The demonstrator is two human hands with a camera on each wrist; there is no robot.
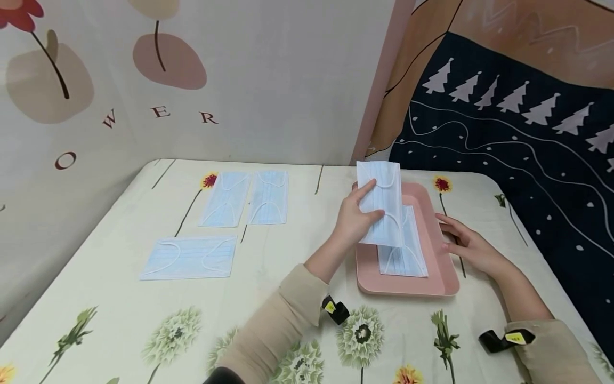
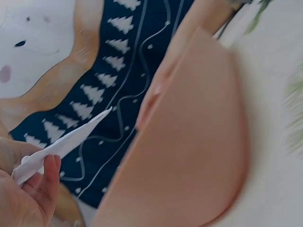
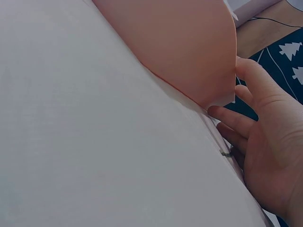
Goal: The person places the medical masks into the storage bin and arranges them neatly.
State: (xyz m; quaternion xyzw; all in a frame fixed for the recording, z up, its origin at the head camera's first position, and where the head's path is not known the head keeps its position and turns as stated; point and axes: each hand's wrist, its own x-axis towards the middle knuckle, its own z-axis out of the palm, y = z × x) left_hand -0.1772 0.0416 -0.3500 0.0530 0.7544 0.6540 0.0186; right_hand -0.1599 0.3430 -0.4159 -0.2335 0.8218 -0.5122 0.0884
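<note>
Lying at left: we see a crosswise mask (image 1: 189,257) and, beyond it, two masks (image 1: 224,200) side by side, on our flowered cloth (image 1: 271,256).
Left hand (image 1: 354,220): pinching the held mask (image 1: 389,197) by its left side, up over the tray (image 1: 441,277).
Tray: pink, with the lower mask (image 1: 411,258) inside, partly covered in our view.
Right hand (image 1: 472,249): fingers apart, touching the tray's right side.

The left sleeve (image 1: 273,325) and right sleeve (image 1: 558,354) are plain beige cloth, the left ending in a broad, loose cuff (image 1: 309,290). At each wrist end sits a small black device, left (image 1: 340,313) and right (image 1: 494,342), rounded in outline and bearing a bright yellow label with dark marks too small to read. The left hand (image 1: 357,216) and right hand (image 1: 472,249) are ungloved.
</note>
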